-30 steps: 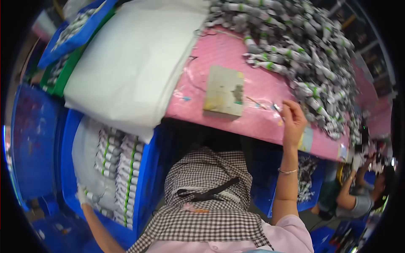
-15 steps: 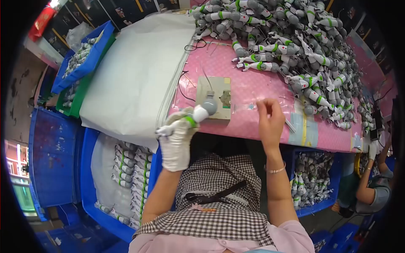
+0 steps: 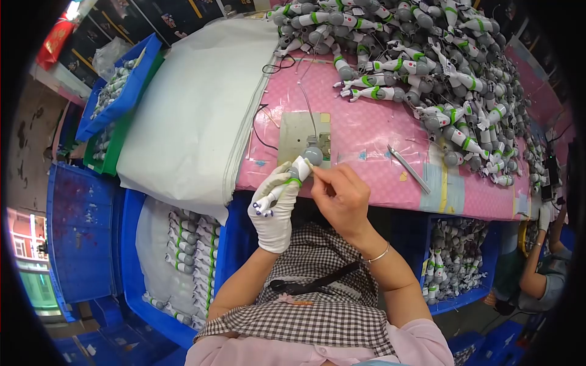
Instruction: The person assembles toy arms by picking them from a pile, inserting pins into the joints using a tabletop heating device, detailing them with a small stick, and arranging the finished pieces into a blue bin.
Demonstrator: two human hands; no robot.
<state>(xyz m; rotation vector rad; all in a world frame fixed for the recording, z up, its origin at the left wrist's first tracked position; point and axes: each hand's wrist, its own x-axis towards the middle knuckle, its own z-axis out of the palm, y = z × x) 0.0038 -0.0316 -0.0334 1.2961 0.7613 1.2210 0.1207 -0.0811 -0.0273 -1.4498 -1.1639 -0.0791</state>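
My left hand (image 3: 273,219), in a white glove, is closed around a toy robot arm (image 3: 298,166). The arm is white with a green band, a grey ball at its upper end and a small hand at the lower end. A thin wire (image 3: 309,107) runs up from the ball. Bare, my right hand (image 3: 343,198) pinches beside the white part below the ball; whatever is between its fingertips is too small to make out. Behind the ball a flat metal box (image 3: 293,135) lies on the pink table cover (image 3: 366,131).
A large heap of similar toy arms (image 3: 421,67) covers the back right. Tweezers (image 3: 409,169) lie right of my hands, white sheets (image 3: 183,110) at left. Blue bins of toy arms (image 3: 131,268) (image 3: 485,287) stand below both sides. A co-worker's arm (image 3: 534,262) shows far right.
My right hand has moved left and down to the toy arm, fingers pinched. My left hand has shifted slightly right with the toy arm, which is now tilted more upright.
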